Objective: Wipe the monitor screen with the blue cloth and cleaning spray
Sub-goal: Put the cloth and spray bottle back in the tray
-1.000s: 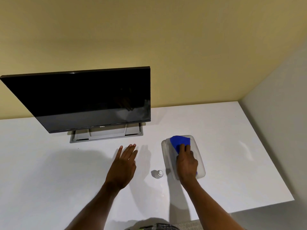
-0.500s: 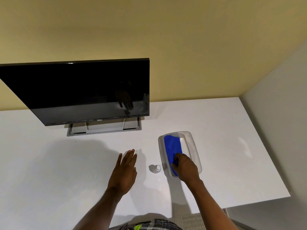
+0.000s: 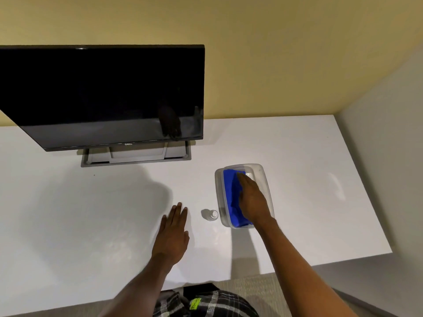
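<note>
A black monitor stands on its grey base at the back left of the white desk, its screen dark. A blue cloth lies inside a clear plastic container to the right of the middle. My right hand lies flat on the cloth inside the container, fingers stretched toward its far end and not closed around it. A small clear spray bottle stands just left of the container. My left hand rests palm down on the desk, left of the bottle, holding nothing.
A yellow wall runs behind the desk and a grey wall borders its right side. The desk's front edge is near my body, with carpet below. The monitor's base sits in front of the wall.
My right hand drew back to the near end of the cloth, then slid forward over it to the far end. The cloth now lies spread along the container. My left hand stayed put.
</note>
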`<action>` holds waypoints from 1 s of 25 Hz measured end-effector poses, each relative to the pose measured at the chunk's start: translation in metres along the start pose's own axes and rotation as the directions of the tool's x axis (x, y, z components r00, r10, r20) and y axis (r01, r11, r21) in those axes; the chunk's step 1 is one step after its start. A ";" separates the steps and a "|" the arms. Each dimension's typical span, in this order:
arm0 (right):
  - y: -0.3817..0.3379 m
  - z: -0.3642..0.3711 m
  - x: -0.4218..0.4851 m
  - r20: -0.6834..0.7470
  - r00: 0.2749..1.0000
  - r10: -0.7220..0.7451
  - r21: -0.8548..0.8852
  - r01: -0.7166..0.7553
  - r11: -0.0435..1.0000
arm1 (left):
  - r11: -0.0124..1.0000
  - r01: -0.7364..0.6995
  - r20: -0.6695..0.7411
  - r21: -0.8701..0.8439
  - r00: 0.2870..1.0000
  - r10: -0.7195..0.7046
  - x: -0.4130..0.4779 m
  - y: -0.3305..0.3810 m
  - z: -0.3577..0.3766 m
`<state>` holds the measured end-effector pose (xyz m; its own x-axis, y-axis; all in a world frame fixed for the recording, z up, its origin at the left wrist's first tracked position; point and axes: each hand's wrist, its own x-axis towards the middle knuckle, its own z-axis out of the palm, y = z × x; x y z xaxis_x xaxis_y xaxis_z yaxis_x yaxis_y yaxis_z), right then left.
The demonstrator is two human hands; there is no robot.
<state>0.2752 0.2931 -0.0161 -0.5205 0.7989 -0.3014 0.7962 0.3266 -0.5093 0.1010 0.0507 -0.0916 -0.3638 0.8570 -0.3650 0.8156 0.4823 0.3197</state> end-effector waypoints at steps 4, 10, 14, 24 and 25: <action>-0.001 0.032 0.004 0.123 0.980 -0.158 -0.094 0.170 0.981 | 0.999 0.008 0.013 -0.033 1.000 -0.007 0.001 -0.001 0.003; -0.002 0.037 -0.014 -0.142 0.990 -0.002 -0.064 -0.007 0.998 | 1.000 -0.011 0.006 -0.027 1.000 0.012 0.000 -0.004 0.001; -0.010 0.035 -0.048 -0.249 0.964 0.099 -0.251 -0.163 0.954 | 1.000 0.004 -0.010 -0.030 1.000 -0.004 0.001 0.000 0.003; -0.039 0.020 -0.071 -0.189 0.982 -0.025 -0.090 0.008 0.996 | 1.000 0.019 0.063 -0.017 0.998 -0.018 0.003 0.006 -0.009; -0.044 0.022 -0.074 -0.160 0.986 -0.052 -0.042 0.046 0.998 | 1.000 0.020 0.062 -0.011 0.998 -0.019 0.002 0.007 -0.010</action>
<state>0.2724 0.2084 0.0114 -0.5053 0.8513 -0.1414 0.7836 0.3840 -0.4884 0.1015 0.0575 -0.0817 -0.3509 0.8348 -0.4241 0.8029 0.5013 0.3224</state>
